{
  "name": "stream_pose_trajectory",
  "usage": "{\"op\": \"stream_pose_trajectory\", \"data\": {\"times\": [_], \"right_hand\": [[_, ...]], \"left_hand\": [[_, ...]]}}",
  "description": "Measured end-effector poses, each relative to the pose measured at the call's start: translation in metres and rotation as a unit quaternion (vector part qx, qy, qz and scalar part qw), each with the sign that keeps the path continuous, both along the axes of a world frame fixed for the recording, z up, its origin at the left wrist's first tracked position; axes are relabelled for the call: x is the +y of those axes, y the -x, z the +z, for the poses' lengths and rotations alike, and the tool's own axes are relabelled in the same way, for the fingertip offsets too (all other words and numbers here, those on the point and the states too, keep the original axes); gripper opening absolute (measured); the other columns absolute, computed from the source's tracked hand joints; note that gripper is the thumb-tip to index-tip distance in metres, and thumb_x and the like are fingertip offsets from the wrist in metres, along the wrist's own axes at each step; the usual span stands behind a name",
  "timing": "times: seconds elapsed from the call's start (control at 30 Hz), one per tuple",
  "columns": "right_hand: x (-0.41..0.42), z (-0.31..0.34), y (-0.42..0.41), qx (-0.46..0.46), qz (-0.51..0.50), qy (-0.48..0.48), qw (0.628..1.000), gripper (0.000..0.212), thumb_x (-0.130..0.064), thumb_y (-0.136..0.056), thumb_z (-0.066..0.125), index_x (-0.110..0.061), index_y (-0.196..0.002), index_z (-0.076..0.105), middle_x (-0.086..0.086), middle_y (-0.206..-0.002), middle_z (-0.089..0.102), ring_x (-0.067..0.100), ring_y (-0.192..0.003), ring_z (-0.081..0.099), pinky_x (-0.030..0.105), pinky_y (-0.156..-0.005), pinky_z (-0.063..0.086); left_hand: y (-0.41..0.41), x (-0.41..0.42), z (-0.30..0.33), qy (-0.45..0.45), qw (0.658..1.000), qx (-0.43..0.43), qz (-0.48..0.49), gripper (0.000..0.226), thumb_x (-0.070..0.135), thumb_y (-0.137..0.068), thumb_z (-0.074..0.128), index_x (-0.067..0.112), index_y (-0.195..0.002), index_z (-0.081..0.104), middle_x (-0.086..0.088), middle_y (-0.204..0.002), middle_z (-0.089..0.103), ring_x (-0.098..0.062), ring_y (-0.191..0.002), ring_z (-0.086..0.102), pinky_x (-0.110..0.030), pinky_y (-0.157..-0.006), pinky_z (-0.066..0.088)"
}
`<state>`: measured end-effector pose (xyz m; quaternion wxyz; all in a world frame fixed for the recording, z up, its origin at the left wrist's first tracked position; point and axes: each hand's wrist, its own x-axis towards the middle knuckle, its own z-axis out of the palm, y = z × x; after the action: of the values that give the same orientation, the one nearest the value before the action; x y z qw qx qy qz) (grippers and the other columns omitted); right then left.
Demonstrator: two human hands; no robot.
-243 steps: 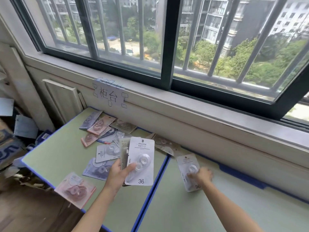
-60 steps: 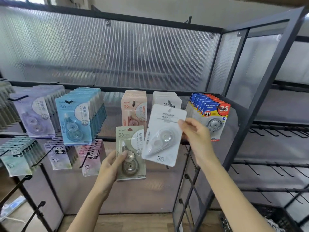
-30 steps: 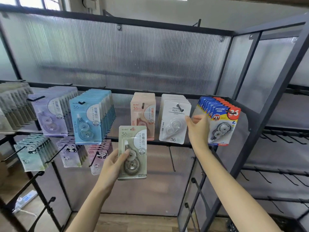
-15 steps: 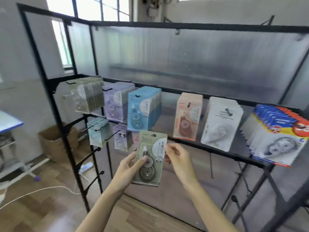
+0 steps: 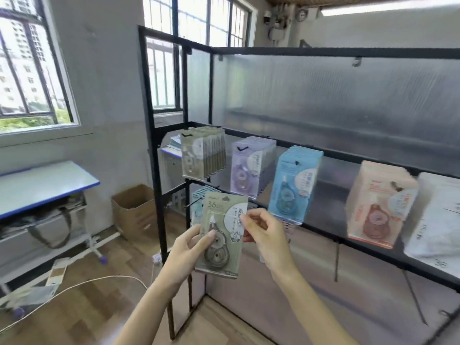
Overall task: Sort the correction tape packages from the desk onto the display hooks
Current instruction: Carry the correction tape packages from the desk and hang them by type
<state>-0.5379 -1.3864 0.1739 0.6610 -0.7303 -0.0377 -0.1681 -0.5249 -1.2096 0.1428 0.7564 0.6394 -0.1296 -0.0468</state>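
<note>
- Head view: green package (image 5: 222, 232), held in front of the display rack (image 5: 159, 145).
- Left hand (image 5: 185, 250) pinches its left edge; right hand (image 5: 263, 235) its right edge.
- Probably light, stiff card with slippery blister; best held by edges.

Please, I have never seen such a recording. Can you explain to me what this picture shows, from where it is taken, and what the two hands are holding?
There is no machine here. A person wears a camera on the head, so you look forward and down at their own two hands. Both hands hold one green package of correction tape: the left hand has its grip low on the left side, and the right hand pinches the right edge. Behind stands a black display rack with hooks. On it hang rows of packages: green, purple, blue, pink. At the left stands a desk, and a cardboard box sits on the floor.
</note>
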Motion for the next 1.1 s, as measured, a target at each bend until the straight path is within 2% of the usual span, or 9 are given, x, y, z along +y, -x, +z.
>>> {"op": "stream_pose_trajectory", "data": {"times": [0.13,0.27,0.47,0.57,0.7,0.83,0.9,1.03,1.1], "right_hand": [[0.057,0.007,-0.048,0.002,-0.004,0.02,1.0,0.008,-0.019,-0.092,0.063,-0.012,-0.091,0.066,0.008,-0.081,0.069,0.011,-0.067,0.063,0.028,-0.063,0.055],[0.101,0.013,-0.088,0.003,-0.012,0.029,0.999,0.009,-0.02,-0.092,0.063,-0.012,-0.093,0.067,0.014,-0.086,0.07,0.019,-0.071,0.065,0.038,-0.069,0.057],[0.136,0.028,-0.127,0.004,-0.036,0.019,0.999,0.006,-0.019,-0.091,0.065,-0.013,-0.091,0.068,-0.004,-0.073,0.065,0.006,-0.063,0.06,0.032,-0.067,0.056],[0.14,0.038,-0.143,-0.003,-0.05,0.019,0.999,0.005,-0.017,-0.091,0.065,-0.014,-0.089,0.068,-0.003,-0.073,0.065,0.006,-0.063,0.059,0.027,-0.063,0.055],[0.13,0.051,-0.158,-0.016,-0.079,0.02,0.997,0.009,-0.02,-0.092,0.063,-0.012,-0.093,0.067,0.008,-0.082,0.068,0.009,-0.067,0.062,0.033,-0.071,0.056],[0.119,0.062,-0.173,-0.032,-0.09,0.023,0.995,0.01,-0.022,-0.093,0.062,-0.014,-0.096,0.067,0.008,-0.09,0.069,0.011,-0.075,0.064,0.027,-0.071,0.057],[0.117,0.067,-0.181,-0.037,-0.089,0.026,0.995,0.009,-0.022,-0.093,0.062,-0.014,-0.095,0.067,0.008,-0.09,0.069,0.013,-0.075,0.064,0.025,-0.069,0.057],[0.119,0.074,-0.195,-0.041,-0.094,0.034,0.994,0.011,-0.021,-0.093,0.062,-0.012,-0.098,0.066,0.009,-0.09,0.068,0.011,-0.071,0.064,0.025,-0.065,0.058],[0.121,0.076,-0.201,-0.044,-0.103,0.048,0.993,0.012,-0.019,-0.093,0.061,-0.01,-0.098,0.066,0.007,-0.087,0.068,0.007,-0.067,0.062,0.024,-0.063,0.057]], "left_hand": [[-0.047,0.057,0.001,-0.002,1.0,0.0,0.002,0.029,0.02,-0.091,0.058,0.003,-0.114,0.061,-0.012,-0.107,0.074,-0.028,-0.103,0.07,-0.042,-0.084,0.059],[-0.09,0.106,0.008,-0.014,1.0,-0.001,0.006,0.032,0.024,-0.086,0.062,0.001,-0.108,0.061,-0.014,-0.103,0.074,-0.03,-0.101,0.07,-0.044,-0.083,0.059],[-0.138,0.147,0.02,-0.042,0.999,-0.005,-0.014,0.027,0.024,-0.09,0.062,0.008,-0.111,0.063,-0.008,-0.105,0.075,-0.024,-0.1,0.071,-0.051,-0.085,0.058],[-0.161,0.152,0.021,-0.051,0.999,-0.011,-0.001,0.026,0.026,-0.09,0.064,0.01,-0.11,0.065,-0.007,-0.104,0.075,-0.026,-0.101,0.071,-0.053,-0.086,0.057],[-0.193,0.151,0.024,-0.051,0.997,-0.047,0.036,0.017,0.013,-0.094,0.061,0.008,-0.109,0.067,-0.01,-0.099,0.075,-0.031,-0.096,0.071,-0.04,-0.078,0.061],[-0.224,0.144,0.033,-0.15,0.967,-0.149,0.146,0.032,0.011,-0.095,0.06,0.018,-0.126,0.059,0.004,-0.121,0.065,-0.012,-0.113,0.061,-0.027,-0.095,0.05],[-0.236,0.141,0.04,-0.18,0.948,-0.18,0.193,0.043,0.011,-0.096,0.059,0.021,-0.136,0.05,0.008,-0.131,0.054,-0.009,-0.119,0.052,-0.024,-0.1,0.043],[-0.26,0.139,0.046,-0.221,0.919,-0.227,0.233,0.054,0.008,-0.095,0.059,0.02,-0.145,0.041,0.004,-0.145,0.043,-0.015,-0.135,0.04,-0.042,-0.114,0.036],[-0.269,0.139,0.043,-0.228,0.92,-0.222,0.228,0.056,0.007,-0.095,0.058,0.019,-0.146,0.039,0.002,-0.148,0.042,-0.015,-0.137,0.038,-0.042,-0.115,0.034]]}}
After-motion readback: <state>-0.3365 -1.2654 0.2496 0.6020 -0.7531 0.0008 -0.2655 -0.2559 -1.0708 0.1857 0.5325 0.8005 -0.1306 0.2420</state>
